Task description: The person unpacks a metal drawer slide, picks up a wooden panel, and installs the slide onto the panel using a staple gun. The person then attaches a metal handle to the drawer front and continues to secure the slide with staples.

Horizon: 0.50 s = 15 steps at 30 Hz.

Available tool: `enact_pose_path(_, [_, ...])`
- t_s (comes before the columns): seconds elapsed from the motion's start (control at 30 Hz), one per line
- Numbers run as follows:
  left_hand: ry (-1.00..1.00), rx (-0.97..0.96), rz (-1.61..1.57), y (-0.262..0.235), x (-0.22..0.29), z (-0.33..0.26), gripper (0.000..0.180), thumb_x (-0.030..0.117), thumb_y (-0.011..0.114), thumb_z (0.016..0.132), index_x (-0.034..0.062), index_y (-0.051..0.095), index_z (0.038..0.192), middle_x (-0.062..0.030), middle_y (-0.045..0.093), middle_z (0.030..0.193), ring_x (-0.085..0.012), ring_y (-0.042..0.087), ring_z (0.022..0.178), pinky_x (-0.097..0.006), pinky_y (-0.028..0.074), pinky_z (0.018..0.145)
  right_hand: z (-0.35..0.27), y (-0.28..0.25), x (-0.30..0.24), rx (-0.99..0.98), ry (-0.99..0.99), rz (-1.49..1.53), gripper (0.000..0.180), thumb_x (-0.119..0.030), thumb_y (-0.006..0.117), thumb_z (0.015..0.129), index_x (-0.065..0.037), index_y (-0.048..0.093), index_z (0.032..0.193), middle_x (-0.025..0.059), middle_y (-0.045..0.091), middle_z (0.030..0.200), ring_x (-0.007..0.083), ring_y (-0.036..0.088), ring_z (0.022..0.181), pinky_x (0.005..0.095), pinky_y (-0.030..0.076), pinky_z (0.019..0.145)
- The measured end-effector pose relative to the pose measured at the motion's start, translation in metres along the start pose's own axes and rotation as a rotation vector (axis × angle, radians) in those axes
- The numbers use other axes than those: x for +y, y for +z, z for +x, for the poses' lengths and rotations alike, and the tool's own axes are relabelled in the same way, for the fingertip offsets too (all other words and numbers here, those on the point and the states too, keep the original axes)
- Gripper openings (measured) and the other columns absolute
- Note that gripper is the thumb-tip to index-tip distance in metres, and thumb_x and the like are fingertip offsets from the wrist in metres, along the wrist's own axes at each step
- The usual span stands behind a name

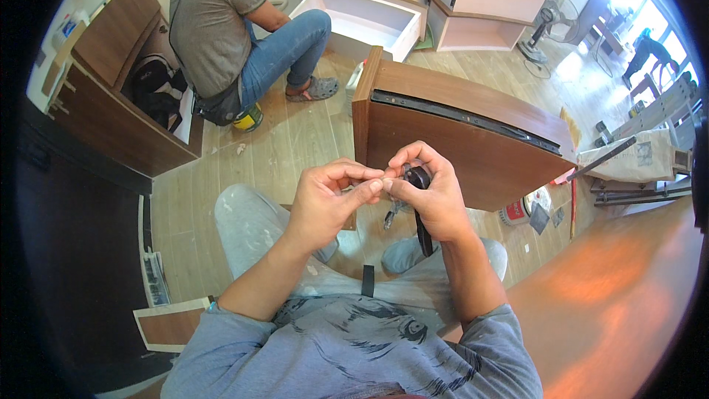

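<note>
My left hand (325, 199) and my right hand (432, 192) meet fingertip to fingertip above my lap. Between the left thumb and forefinger is a pinch on something too small to make out. My right hand holds a coiled black strip (423, 233), whose end hangs down below the palm. A crumpled bit of clear, shiny material (391, 216) dangles beside it. Just beyond my hands stands a brown wooden drawer (443, 140) on its side, with a black metal slide (465, 117) along its upper face. A short black strip (368, 281) lies over my trousers.
At the left, a person (221, 37) sits low beside a brown cabinet (111, 103). A white-lined drawer (362, 22) lies behind. On the right are a paint tin (517, 210), a fan (543, 29) and a brown panel (613, 281). Another person (646, 52) bends far back.
</note>
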State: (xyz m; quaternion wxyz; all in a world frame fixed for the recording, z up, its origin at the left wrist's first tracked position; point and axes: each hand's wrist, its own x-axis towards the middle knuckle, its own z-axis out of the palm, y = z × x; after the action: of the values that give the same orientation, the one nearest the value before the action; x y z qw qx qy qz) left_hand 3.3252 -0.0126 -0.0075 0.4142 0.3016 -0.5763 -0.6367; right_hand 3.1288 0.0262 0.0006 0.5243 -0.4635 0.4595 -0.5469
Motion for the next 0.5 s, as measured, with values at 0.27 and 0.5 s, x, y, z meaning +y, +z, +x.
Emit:
enact_pose_path(0.27, [-0.238, 0.045, -0.454, -0.008, -0.016, 0.001, 0.018, 0.011, 0.07, 0.102, -0.0021, 0.072, 0.114, -0.0078, 0.074, 0.1, -0.0135, 0.072, 0.087, -0.027, 0.061, 0.082, 0.005, -0.002, 0.008, -0.02, -0.005, -0.083, 0.013, -0.008, 0.08, 0.089, -0.002, 0.073, 0.098, 0.0008, 0.071, 0.092, 0.0066, 0.062, 0.086, 0.0246, 0.049, 0.079])
enact_pose_path(0.5, [-0.277, 0.039, -0.481, -0.01, -0.02, 0.004, 0.02, 0.012, 0.069, 0.102, -0.0032, 0.072, 0.114, -0.0101, 0.075, 0.103, -0.0142, 0.073, 0.089, -0.027, 0.062, 0.083, 0.006, 0.001, 0.009, 0.01, -0.042, -0.169, 0.012, -0.009, 0.08, 0.089, 0.0, 0.075, 0.096, 0.0008, 0.072, 0.086, 0.0058, 0.06, 0.08, 0.024, 0.049, 0.075])
